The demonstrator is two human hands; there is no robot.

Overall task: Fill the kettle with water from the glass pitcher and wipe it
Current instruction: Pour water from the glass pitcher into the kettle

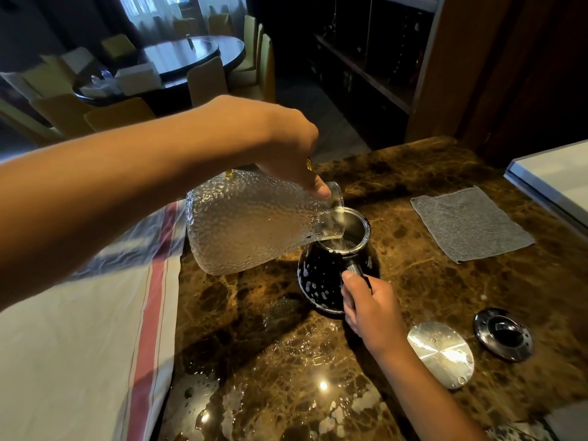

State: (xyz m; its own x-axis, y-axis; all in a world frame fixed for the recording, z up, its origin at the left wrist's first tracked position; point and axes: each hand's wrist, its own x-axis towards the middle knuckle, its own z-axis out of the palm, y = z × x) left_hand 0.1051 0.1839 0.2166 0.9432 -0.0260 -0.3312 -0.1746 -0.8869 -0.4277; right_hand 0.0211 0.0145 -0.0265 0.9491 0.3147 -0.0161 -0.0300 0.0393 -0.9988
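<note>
A dimpled glass pitcher (241, 224) is tipped on its side, its mouth resting over the open top of the black speckled kettle (321, 278). Water runs from it into the kettle's steel inside. My left hand (286, 148) grips the pitcher from above near its neck. My right hand (372, 307) holds the kettle's handle at the near side. The kettle stands on the brown marble counter (429, 288). A grey cloth (471, 224) lies flat to the right of the kettle.
A round steel disc (440, 354) and a black lid (504, 334) lie at the near right. Water is spilled on the counter in front. A white cloth with red stripes (95, 329) covers the left. A white surface edge (547, 183) sits at far right.
</note>
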